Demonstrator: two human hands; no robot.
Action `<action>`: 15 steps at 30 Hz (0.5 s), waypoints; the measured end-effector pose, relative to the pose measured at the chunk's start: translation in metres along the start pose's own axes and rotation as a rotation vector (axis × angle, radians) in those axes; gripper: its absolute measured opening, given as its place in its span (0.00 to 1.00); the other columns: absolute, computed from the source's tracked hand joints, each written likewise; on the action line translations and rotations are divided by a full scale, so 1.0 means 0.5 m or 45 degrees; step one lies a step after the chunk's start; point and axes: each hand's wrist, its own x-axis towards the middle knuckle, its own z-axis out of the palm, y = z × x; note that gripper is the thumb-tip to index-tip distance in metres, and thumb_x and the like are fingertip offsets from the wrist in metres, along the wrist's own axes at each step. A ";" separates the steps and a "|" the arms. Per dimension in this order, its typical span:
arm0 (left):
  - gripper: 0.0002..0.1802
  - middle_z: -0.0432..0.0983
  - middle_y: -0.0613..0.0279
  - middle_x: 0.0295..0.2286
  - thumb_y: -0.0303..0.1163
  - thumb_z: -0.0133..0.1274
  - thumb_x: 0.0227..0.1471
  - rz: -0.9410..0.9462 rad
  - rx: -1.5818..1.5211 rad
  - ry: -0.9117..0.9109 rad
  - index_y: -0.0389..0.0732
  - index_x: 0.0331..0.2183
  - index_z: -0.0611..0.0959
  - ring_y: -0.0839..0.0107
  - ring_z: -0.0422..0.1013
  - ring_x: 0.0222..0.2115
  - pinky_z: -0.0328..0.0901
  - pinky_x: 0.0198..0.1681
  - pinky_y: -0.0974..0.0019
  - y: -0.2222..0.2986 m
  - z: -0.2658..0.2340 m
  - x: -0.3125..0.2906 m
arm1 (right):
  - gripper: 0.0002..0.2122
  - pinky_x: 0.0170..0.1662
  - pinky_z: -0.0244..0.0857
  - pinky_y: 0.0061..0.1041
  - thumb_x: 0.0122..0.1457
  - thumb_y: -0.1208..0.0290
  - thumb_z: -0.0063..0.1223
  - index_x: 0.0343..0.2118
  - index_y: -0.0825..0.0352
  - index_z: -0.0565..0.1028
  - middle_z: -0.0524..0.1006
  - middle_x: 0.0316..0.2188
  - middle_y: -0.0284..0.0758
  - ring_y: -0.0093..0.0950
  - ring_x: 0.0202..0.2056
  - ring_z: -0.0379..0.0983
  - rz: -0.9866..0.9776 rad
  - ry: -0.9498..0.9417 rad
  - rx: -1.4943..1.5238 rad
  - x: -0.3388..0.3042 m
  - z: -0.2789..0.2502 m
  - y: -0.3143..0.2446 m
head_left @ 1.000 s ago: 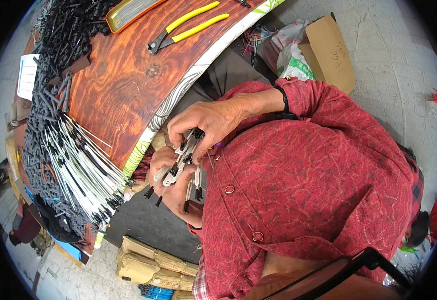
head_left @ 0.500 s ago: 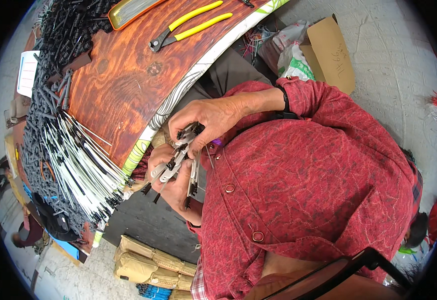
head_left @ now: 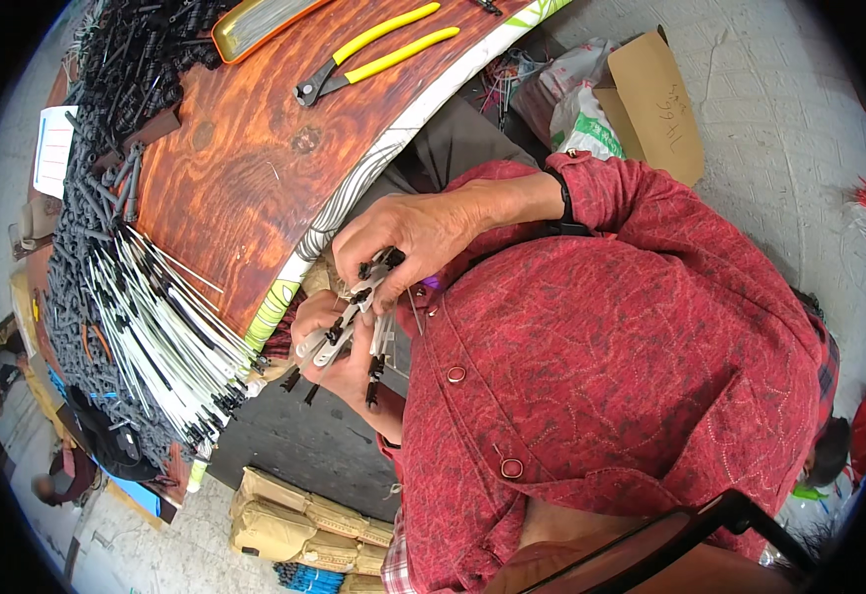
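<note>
— Hands?
— Left hand [head_left: 352, 378] lower, right hand [head_left: 408, 238] upper, both pinching pale, black-tipped strips [head_left: 332, 350].
— Strips where?
— Between them, just left of frame centre, tips jutting downward.

Pale floor [head_left: 764, 129] surrounds 1 reddish-brown wooden table [head_left: 230, 158].

L hand [head_left: 352, 368] partly hidden behind gray pcs [head_left: 328, 349], orange tray [head_left: 220, 45] far past R hand [head_left: 408, 236] cut off @ top edge.
</note>
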 end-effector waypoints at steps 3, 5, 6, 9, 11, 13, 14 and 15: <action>0.18 0.74 0.56 0.29 0.16 0.66 0.41 -0.010 0.231 0.051 0.37 0.30 0.73 0.68 0.70 0.31 0.65 0.38 0.66 0.017 0.010 0.004 | 0.14 0.39 0.68 0.32 0.49 0.70 0.69 0.32 0.67 0.73 0.76 0.31 0.34 0.36 0.36 0.75 -0.051 0.031 -0.190 0.001 -0.002 -0.003; 0.17 0.74 0.56 0.29 0.16 0.66 0.41 -0.011 0.220 0.078 0.37 0.30 0.73 0.68 0.70 0.31 0.65 0.39 0.66 0.026 0.016 0.007 | 0.14 0.38 0.68 0.33 0.48 0.70 0.70 0.32 0.67 0.73 0.76 0.31 0.34 0.37 0.36 0.75 -0.079 0.048 -0.262 0.002 -0.002 -0.002; 0.17 0.74 0.55 0.30 0.16 0.66 0.41 -0.045 0.179 0.059 0.37 0.30 0.73 0.68 0.70 0.31 0.64 0.39 0.66 0.030 0.014 0.007 | 0.14 0.39 0.68 0.33 0.48 0.71 0.70 0.31 0.67 0.73 0.76 0.31 0.34 0.37 0.36 0.75 -0.088 0.066 -0.228 0.002 -0.001 0.000; 0.16 0.74 0.55 0.30 0.17 0.66 0.42 -0.118 0.069 0.030 0.37 0.30 0.73 0.68 0.70 0.32 0.64 0.40 0.65 0.031 0.013 0.004 | 0.13 0.39 0.68 0.33 0.47 0.71 0.70 0.31 0.67 0.74 0.76 0.31 0.34 0.36 0.36 0.75 -0.110 0.085 -0.163 0.001 -0.001 0.008; 0.15 0.74 0.55 0.31 0.21 0.66 0.44 -0.201 -0.072 0.001 0.37 0.31 0.74 0.68 0.69 0.32 0.64 0.41 0.65 0.031 0.015 0.002 | 0.13 0.39 0.68 0.33 0.47 0.72 0.70 0.31 0.67 0.74 0.76 0.31 0.34 0.36 0.36 0.75 -0.122 0.090 -0.132 0.002 -0.001 0.009; 0.15 0.73 0.55 0.31 0.24 0.66 0.46 -0.220 -0.093 -0.027 0.36 0.32 0.74 0.68 0.69 0.33 0.63 0.41 0.65 0.032 0.009 0.003 | 0.13 0.39 0.68 0.33 0.47 0.72 0.70 0.30 0.67 0.74 0.76 0.30 0.34 0.36 0.35 0.74 -0.126 0.084 -0.089 0.004 0.001 0.008; 0.14 0.73 0.55 0.31 0.23 0.66 0.46 -0.213 -0.094 -0.020 0.35 0.31 0.74 0.68 0.69 0.32 0.64 0.40 0.65 0.028 0.007 0.000 | 0.13 0.39 0.68 0.33 0.47 0.72 0.70 0.30 0.67 0.74 0.76 0.30 0.34 0.36 0.35 0.74 -0.128 0.083 -0.089 0.004 0.001 0.008; 0.14 0.74 0.55 0.31 0.22 0.65 0.46 -0.207 -0.095 -0.014 0.35 0.31 0.74 0.68 0.69 0.31 0.64 0.40 0.65 0.026 0.006 -0.001 | 0.13 0.38 0.67 0.33 0.48 0.72 0.70 0.30 0.67 0.74 0.76 0.30 0.34 0.36 0.35 0.74 -0.119 0.089 -0.100 0.004 0.002 0.009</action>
